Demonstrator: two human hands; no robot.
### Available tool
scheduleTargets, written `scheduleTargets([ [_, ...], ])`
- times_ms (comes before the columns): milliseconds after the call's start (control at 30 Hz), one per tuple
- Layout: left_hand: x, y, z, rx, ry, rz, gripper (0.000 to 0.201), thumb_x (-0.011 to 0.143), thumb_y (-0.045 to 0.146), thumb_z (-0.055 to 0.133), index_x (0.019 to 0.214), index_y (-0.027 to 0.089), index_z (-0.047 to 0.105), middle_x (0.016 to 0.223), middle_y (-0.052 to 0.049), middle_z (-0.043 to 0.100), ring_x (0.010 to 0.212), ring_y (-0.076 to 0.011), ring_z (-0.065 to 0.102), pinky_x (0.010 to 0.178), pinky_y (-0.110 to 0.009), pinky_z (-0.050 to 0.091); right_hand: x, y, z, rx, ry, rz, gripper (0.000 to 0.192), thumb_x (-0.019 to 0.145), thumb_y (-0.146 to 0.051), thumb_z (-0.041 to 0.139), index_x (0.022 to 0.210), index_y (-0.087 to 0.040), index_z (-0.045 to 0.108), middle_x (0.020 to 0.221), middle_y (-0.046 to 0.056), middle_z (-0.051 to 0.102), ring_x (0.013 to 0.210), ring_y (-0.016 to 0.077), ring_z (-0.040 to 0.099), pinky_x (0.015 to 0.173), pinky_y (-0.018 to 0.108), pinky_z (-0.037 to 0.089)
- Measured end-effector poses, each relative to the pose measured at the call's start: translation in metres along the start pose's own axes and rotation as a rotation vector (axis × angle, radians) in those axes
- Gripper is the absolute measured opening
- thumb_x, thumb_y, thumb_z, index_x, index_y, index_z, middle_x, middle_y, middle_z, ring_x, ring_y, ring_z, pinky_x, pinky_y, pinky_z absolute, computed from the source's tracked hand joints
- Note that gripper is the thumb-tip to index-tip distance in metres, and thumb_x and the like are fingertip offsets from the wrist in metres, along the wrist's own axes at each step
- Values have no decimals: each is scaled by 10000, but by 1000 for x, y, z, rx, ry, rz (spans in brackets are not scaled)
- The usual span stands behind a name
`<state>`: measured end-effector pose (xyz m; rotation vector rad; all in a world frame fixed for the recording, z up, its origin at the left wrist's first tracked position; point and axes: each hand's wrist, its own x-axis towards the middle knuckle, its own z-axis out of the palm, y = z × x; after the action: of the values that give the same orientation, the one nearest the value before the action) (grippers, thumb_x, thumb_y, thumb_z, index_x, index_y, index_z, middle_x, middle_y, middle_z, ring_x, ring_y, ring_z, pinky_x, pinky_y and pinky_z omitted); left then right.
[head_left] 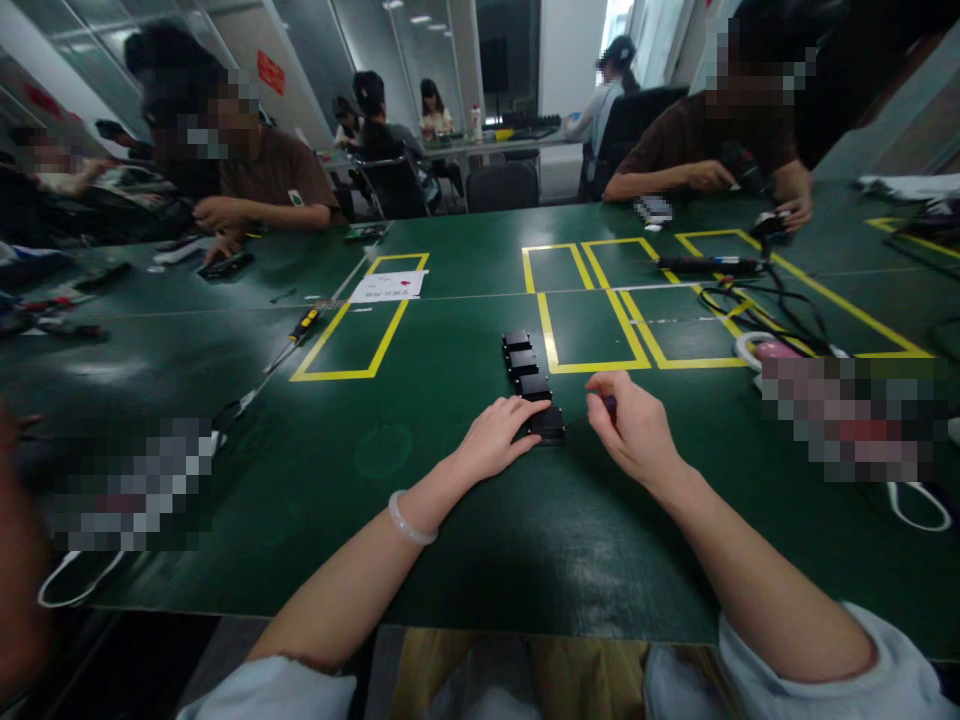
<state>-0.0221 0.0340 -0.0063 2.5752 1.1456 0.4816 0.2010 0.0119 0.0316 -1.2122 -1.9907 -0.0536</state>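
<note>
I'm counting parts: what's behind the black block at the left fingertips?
Three similar black blocks, roughly in line. What the left hand covers beside them cannot be seen.

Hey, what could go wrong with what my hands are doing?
The thin-shafted, dark-handled tool in your right hand points at the small black rectangular block under your left hand, so a slip might jab your fingers. Three similar black blocks are lined up close behind it; a nudge could knock them askew.
</note>
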Motion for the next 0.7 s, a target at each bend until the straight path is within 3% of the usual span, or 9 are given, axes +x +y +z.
scheduleTargets([
  [700, 0, 0, 1, -11, 8, -3, 476, 939, 354, 509, 1388, 307, 359, 1189, -53, 524, 1052, -227, 503, 913, -381, 433, -1, 1, 1, -4, 21, 9, 199, 916, -368, 468, 973, -187, 531, 699, 17, 593, 587, 160, 549, 590, 285, 416],
])
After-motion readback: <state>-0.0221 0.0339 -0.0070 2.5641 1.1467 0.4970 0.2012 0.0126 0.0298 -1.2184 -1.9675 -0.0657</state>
